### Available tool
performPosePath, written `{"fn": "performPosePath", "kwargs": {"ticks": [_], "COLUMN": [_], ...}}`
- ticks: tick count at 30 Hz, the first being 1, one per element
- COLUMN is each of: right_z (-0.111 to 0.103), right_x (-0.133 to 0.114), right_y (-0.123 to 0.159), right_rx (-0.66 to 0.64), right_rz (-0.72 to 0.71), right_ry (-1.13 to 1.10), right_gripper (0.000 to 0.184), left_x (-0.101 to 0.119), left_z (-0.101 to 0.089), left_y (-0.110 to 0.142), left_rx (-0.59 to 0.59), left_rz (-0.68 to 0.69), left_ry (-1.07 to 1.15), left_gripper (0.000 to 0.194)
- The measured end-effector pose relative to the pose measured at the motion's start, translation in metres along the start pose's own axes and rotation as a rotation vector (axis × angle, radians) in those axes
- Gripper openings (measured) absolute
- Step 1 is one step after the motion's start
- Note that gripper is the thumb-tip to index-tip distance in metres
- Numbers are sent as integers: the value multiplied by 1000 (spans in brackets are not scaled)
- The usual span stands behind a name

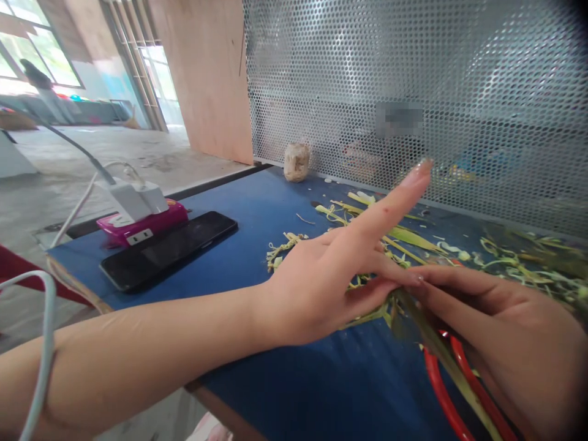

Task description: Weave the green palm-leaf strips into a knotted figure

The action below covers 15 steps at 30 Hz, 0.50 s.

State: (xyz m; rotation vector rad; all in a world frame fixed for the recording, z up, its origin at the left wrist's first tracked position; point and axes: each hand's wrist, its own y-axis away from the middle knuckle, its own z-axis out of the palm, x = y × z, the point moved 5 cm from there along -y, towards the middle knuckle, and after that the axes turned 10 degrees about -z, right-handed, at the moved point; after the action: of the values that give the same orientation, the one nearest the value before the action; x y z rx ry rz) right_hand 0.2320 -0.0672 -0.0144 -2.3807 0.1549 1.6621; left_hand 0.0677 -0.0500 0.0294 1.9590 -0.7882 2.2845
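Note:
My left hand (321,285) reaches in from the left, its index finger stretched out and its thumb and other fingers pinched together. Close against it, my right hand (509,331) pinches with thumb and index finger. Both hold a long, flat green plant stalk (436,349), which runs from the fingertips down toward the lower right edge. Below the stalk lies a red-handled tool (438,386), its working end hidden by the hands. Strips and curled shreds of yellow-green plant fibre (413,237) lie beyond my fingers.
A black phone (169,251) lies beside a magenta power strip (142,223) with white plugs on the blue tabletop (257,208). A whitish roll (297,162) stands by the perforated metal panel (321,79). More plant scraps (528,260) spread along the right. A white cable (46,343) crosses my left forearm.

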Motion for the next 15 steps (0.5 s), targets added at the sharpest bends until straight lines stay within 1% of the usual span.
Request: {"fn": "performPosePath", "kwargs": {"ticks": [1,3,5,6,8,10,12,15], "right_z": [1,2,4,5,9,11,10,7], "right_x": [-1,-2,-4,-5,-9,-11,-10,-8], "right_y": [0,0,2,3,5,6,6,7], "right_rx": [-1,-5,-14,-26,-51,-51,-4,68], "right_rz": [18,42,28,4,-57,-97,-110,-113], "right_ry": [4,-11,-57,-90,-156,-188,-156,-70], "right_gripper": [46,45,44,42,37,32,29,28], "left_x": [3,9,13,14,13,14,15,15], "left_z": [-1,0,1,2,0,0,5,13], "left_y": [0,0,1,1,0,-2,-3,-4], "left_rx": [-5,-45,-73,-72,-41,-24,-78,-166], "left_rz": [18,123,212,227,208,172,159,98], "left_ry": [-27,-127,-241,-284,-313,-283,-245,-240], "left_gripper": [46,43,42,42,43,39,32,42]}}
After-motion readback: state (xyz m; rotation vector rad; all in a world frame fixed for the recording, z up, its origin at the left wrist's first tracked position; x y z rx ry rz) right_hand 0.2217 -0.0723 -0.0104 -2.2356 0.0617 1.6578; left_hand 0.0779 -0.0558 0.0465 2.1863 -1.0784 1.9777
